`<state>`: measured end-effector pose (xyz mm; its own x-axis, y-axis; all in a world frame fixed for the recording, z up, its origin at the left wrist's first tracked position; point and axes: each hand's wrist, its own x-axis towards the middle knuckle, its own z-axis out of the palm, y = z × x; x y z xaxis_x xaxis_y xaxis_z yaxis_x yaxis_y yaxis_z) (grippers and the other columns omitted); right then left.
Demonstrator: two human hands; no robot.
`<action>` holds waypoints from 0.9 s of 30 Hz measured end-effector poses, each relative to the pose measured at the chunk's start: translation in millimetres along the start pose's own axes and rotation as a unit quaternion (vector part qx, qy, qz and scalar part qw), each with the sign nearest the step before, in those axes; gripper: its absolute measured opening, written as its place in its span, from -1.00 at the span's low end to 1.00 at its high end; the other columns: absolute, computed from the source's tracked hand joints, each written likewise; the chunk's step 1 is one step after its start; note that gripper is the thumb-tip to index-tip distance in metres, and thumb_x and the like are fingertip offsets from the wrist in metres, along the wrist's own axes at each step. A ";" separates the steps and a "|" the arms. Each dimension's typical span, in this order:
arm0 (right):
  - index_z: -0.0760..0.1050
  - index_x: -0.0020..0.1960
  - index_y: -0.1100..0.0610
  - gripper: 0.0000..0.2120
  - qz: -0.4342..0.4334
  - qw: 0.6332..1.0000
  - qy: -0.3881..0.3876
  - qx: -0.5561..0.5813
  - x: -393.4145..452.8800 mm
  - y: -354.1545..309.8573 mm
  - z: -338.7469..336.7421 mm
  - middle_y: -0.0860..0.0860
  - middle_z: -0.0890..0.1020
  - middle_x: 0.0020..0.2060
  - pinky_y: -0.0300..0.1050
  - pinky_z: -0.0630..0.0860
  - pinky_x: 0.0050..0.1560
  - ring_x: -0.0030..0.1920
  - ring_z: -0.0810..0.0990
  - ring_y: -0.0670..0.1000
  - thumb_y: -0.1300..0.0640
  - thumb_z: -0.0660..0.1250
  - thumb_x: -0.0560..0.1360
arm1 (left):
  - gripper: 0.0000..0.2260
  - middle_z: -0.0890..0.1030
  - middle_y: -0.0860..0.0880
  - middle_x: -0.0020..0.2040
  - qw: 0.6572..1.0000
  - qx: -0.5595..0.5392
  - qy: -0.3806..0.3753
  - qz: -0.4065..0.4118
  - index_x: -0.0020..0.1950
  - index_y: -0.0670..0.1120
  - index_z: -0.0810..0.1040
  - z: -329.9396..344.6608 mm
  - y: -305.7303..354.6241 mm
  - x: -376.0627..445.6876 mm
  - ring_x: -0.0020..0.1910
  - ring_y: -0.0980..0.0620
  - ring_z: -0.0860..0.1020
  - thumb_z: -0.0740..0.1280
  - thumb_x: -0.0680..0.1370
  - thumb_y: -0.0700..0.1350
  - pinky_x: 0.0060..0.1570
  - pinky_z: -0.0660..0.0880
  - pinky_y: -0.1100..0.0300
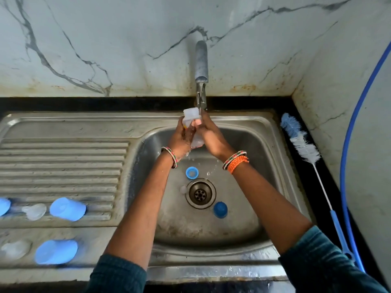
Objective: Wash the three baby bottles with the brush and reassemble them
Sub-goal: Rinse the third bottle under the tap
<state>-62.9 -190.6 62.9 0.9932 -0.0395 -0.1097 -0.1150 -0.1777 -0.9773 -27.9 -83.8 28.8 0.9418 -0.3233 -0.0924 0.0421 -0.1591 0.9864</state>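
Observation:
Both hands hold a clear baby bottle [191, 115] upright under the running tap [201, 66]. My left hand [182, 136] grips its left side. My right hand [208, 134] wraps its right side with the thumb across the front. Water spills off my hands into the sink basin [243, 144]. In the basin lie a blue ring collar [192, 172], a blue cap [220, 209] and a small clear piece [183, 189] beside the drain [200, 193]. The bottle brush [304, 149] lies on the black counter to the right.
On the ribbed drainboard [63, 157] at the left lie blue caps [67, 209] [56, 251] and clear teats [35, 211] [15, 249]; another blue piece [3, 206] shows at the edge. A blue hose [347, 157] runs down the right wall.

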 end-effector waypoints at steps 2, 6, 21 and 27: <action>0.42 0.29 0.10 -0.57 0.019 0.996 0.007 0.081 8.4 -3.4 1.5 0.05 0.56 0.15 -0.01 0.43 0.29 0.16 0.54 0.02 0.08 0.26 0.42 | -0.56 0.51 -0.06 0.07 0.999 0.041 0.013 0.033 0.37 -0.17 0.23 -4.8 1.1 1.9 -0.08 0.29 0.54 0.28 0.57 -0.08 -0.01 0.50 0.27; 0.33 0.41 0.10 -0.55 -0.012 0.995 0.099 -0.015 3.5 -4.2 4.7 0.00 0.55 0.17 -0.12 0.50 0.16 0.16 0.54 -0.03 0.19 0.24 0.54 | -0.54 0.51 -0.02 0.07 0.984 0.146 0.049 0.091 0.34 -0.14 0.31 -6.0 11.7 4.0 -0.05 0.07 0.53 0.39 0.49 -0.21 -0.18 0.42 0.45; 0.63 0.13 0.10 -0.69 -0.145 0.857 0.070 -0.490 2.3 -23.7 -18.3 0.12 0.47 0.30 0.12 0.35 0.32 0.39 0.28 0.18 0.15 0.40 0.38 | -0.51 0.50 -0.07 0.08 0.980 0.132 0.099 0.114 0.28 -0.21 0.37 -4.0 4.7 3.7 0.00 0.03 0.48 0.41 0.39 -0.40 -0.19 0.38 0.55; 0.30 0.21 0.20 -0.52 -0.110 0.949 0.091 -0.281 3.4 -24.5 -9.7 0.13 0.58 -0.02 -0.07 0.50 -0.09 -0.04 0.58 0.12 0.15 0.43 0.39 | -0.55 0.54 -0.05 -0.02 0.989 0.070 0.109 0.076 0.26 -0.12 0.32 14.8 3.2 3.2 -0.05 -0.04 0.54 0.39 0.42 -0.29 -0.04 0.52 0.08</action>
<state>-56.9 -195.9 88.3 0.9805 -0.1011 0.1682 0.0510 -0.6964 -0.7159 -29.7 -99.2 29.6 0.9840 -0.1465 0.1018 -0.1371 -0.2564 0.9568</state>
